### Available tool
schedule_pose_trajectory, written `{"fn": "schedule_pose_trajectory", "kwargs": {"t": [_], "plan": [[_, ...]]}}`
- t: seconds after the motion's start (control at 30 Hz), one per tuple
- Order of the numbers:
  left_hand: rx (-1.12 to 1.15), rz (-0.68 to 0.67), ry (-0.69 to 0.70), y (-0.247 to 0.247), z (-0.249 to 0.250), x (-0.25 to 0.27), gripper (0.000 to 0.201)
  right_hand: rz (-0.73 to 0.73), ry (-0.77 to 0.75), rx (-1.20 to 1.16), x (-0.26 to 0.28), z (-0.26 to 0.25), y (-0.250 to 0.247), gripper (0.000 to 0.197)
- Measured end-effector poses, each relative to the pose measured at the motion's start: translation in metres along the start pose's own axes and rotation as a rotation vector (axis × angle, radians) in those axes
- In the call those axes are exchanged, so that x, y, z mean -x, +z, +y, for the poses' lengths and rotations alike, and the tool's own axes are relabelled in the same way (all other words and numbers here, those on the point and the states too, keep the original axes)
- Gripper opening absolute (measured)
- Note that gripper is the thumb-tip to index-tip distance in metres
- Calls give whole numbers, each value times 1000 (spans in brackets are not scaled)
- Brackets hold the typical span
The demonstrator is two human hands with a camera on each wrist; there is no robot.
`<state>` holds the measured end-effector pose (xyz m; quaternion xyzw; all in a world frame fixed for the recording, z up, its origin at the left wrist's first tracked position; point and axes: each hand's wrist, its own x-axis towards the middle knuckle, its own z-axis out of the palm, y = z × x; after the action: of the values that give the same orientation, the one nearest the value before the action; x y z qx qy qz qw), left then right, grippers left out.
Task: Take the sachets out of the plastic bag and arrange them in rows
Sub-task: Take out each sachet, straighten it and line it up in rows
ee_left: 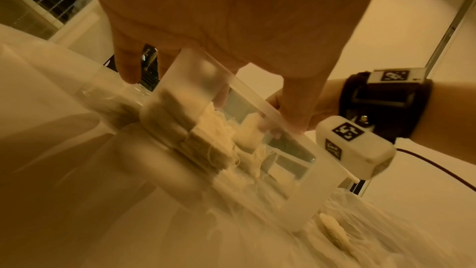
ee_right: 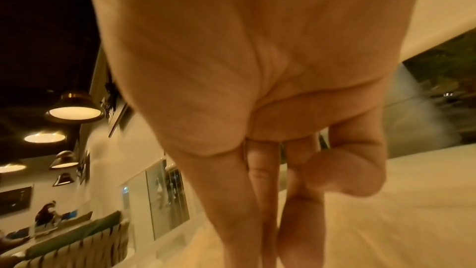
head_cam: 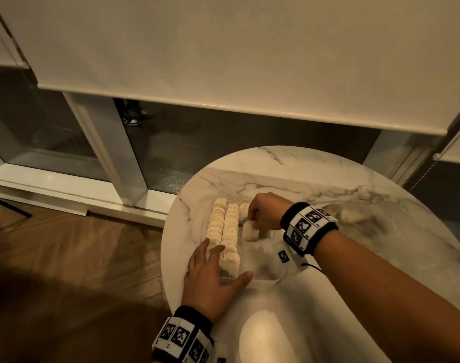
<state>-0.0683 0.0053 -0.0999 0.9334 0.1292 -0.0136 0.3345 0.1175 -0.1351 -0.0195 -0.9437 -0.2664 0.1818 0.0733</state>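
The clear plastic box on the round marble table is the landmark. Inside it, 2 full rows of sachets run away from the person along the box's left side, their long axis matching the box's long side. A 3rd row is only begun at the far end, to the right of those 2.

The right hand is over that far end, its fingers curled down and pinching a pale, soft, pillowy sachet standing on edge in the 3rd lane. The free space lies toward the person from those fingers.

The left hand lies flat, fingers spread and relaxed, against the box's near left corner, steadying it.

The thin crinkled plastic bag, with a few sachets inside, lies right of the box, nearer the right hand.
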Motion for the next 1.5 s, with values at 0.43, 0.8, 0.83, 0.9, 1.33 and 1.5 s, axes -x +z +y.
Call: {"fn": "schedule_pose_trajectory", "kwargs": {"t": [0.43,0.8,0.83,0.9,1.33,1.5], "plan": [[-34,19,1,2,-1,1,90,-28,205,100,-49,-12,1,31],[-25,20,5,1,0,3,91,37,291,-23,-54,-8,5,31],[-22,19,2,1,0,3,91,58,297,-50,-53,-8,4,29],[-21,16,0,1,0,3,92,92,309,-97,-51,-6,0,25],[-18,-26,-24,-3,5,2,91,193,28,-518,15,-13,11,24],[-11,-58,-55,-5,7,0,91,577,116,-857,80,22,39,10]]}}
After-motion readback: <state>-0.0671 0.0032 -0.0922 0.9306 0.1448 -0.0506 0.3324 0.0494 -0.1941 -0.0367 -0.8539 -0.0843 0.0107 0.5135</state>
